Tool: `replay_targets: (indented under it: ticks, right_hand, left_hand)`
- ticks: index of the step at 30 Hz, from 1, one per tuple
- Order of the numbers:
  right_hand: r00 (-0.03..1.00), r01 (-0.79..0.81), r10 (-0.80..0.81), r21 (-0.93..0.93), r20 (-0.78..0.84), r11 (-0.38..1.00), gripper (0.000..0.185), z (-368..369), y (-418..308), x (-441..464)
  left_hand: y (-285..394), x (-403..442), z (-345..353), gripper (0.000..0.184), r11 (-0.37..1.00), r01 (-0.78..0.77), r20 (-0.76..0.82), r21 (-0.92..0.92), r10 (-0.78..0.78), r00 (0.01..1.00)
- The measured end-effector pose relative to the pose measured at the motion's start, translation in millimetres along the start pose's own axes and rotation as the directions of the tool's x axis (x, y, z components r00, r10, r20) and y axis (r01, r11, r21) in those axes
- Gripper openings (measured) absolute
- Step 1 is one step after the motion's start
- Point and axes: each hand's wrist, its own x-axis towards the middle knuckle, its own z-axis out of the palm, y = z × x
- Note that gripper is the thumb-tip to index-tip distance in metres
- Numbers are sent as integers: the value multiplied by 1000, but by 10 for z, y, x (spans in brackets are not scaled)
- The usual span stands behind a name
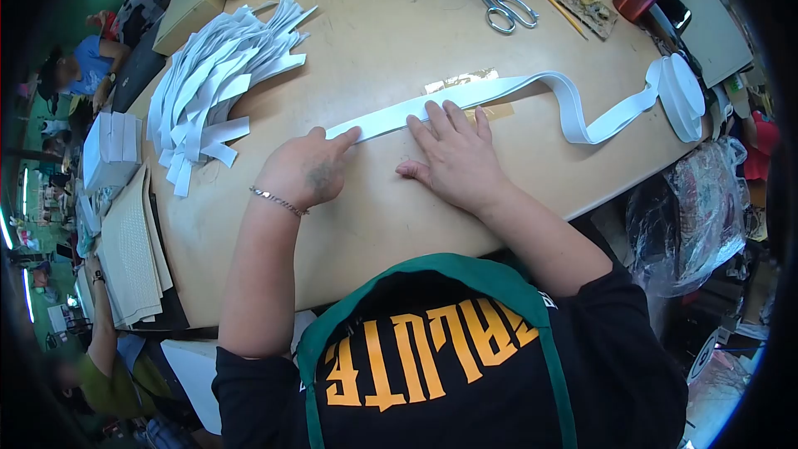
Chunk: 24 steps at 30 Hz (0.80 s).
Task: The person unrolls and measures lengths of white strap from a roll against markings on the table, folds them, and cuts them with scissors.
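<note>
Tan tabletop (366, 233) bears a white strip (382, 120) at the fingertips of both hands (461, 154), which rest apart.

The left hand (306, 170) is half-curled; the right hand (462, 158) lies palm-down, fingers (438, 120) spread.
</note>
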Motion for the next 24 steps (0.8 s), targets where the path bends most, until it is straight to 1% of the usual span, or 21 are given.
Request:
replay_targets:
  ticks: [2, 3, 4, 5, 6, 9, 12, 15, 18, 21, 24]
  right_hand:
    - [1000, -3, 3, -1, -4, 1000, 64, 7, -1, -1]
    - [1000, -3, 3, -1, -5, 1000, 65, 10, -8, -4]
    - [1000, -6, 6, 1, 2, 1000, 65, 6, -11, -6]
    - [1000, -7, 7, 3, 7, 1000, 65, -1, -12, -5]
    - [1000, -7, 7, 4, 12, 1000, 65, -9, -13, 3]
    - [1000, -5, 5, 5, 23, 1000, 66, -26, -16, 10]
    - [1000, -4, 4, -7, 6, 1000, 65, 7, -16, 4]
    - [1000, -7, 7, -8, 25, 1000, 65, -4, -21, 10]
    - [999, -6, 6, -3, 38, 1000, 66, -11, -17, 17]
    - [1000, 2, -2, 33, 11, 999, 59, -61, 0, 29]
    - [997, 14, 1, 182, -83, 983, 49, -210, 342, 189]
  left_hand:
    - [-17, 66, 27, 40, 1000, 19, -40, 25, -18, 999]
    - [-3, 145, 94, 37, 998, -64, -255, -28, 55, 965]
    - [48, 267, 189, 34, 986, -153, -462, -63, 107, 881]
    - [107, 369, 245, 31, 966, -245, -649, -78, 137, 748]
    - [188, 439, 234, 35, 973, -213, -588, -94, 118, 800]
    - [395, 637, 317, 43, 998, -34, -576, -57, -5, 818]
    - [418, 770, 329, 53, 983, 49, -438, -175, -122, 891]
    - [390, 812, 409, 59, 983, 78, -393, -166, -139, 909]
    - [382, 832, 423, 63, 980, 82, -385, -181, -147, 911]
    - [373, 836, 436, 63, 980, 69, -391, -188, -139, 910]
    - [376, 831, 426, 63, 977, 61, -403, -206, -142, 904]
